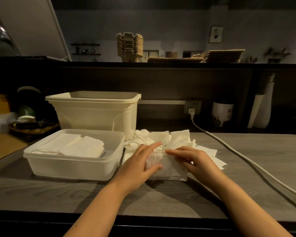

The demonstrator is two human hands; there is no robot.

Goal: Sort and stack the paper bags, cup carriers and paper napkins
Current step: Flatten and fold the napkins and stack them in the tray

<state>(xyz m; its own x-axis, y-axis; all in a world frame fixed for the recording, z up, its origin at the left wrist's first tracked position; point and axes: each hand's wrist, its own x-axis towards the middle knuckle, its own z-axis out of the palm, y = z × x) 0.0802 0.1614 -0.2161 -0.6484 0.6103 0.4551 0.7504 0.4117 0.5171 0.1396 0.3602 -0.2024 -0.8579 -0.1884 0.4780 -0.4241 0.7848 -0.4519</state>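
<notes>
Right, head view, centre of frame: left hand (140,161) grips the napkin bundle (169,171), fingers (154,145) curled over its far edge, thumb on the near side. Right hand (193,159) rests on top of the bundle from the right, index stretched out flat; cannot tell whether it pinches or only presses. The bundle is white, soft and creased, and sits on the grey worktop (246,177). A loose napkin pile (176,137), crumpled and untidy, lies just behind the hands. Left of centre, a shallow tub (72,168) holds stacked napkins (75,146), flat and squared. A tall bin (96,113) stands behind it. Upper centre, on the shelf (178,65), are cup carriers (129,47), nested, and paper bags (220,56), lying flat.
</notes>
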